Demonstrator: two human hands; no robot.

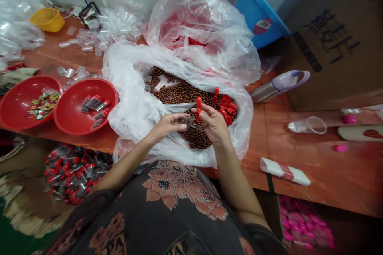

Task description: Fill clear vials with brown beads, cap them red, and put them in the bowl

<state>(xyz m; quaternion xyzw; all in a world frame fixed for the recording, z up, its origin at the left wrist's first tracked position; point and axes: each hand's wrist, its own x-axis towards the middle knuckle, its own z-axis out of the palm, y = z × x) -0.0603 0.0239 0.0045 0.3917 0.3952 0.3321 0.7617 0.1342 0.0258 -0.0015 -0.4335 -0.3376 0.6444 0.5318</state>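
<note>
My left hand [167, 125] pinches a small clear plastic packet [187, 120] over an open plastic bag [131, 99] full of brown beads [179, 89]. My right hand [213, 121] is closed on a red plastic piece [199, 108], held right beside the packet's mouth. A heap of similar red pieces [226, 107] lies on the beads just past my right hand.
Two red bowls sit at left, one [72, 117] with small filled packets, the other [14, 105] with colourful bits. Clear packets [116, 24], a yellow basket [48, 19], a blue bin [260, 16], a cardboard box [332, 40], a bottle [279, 83] and a plastic cup [309, 125] surround the table.
</note>
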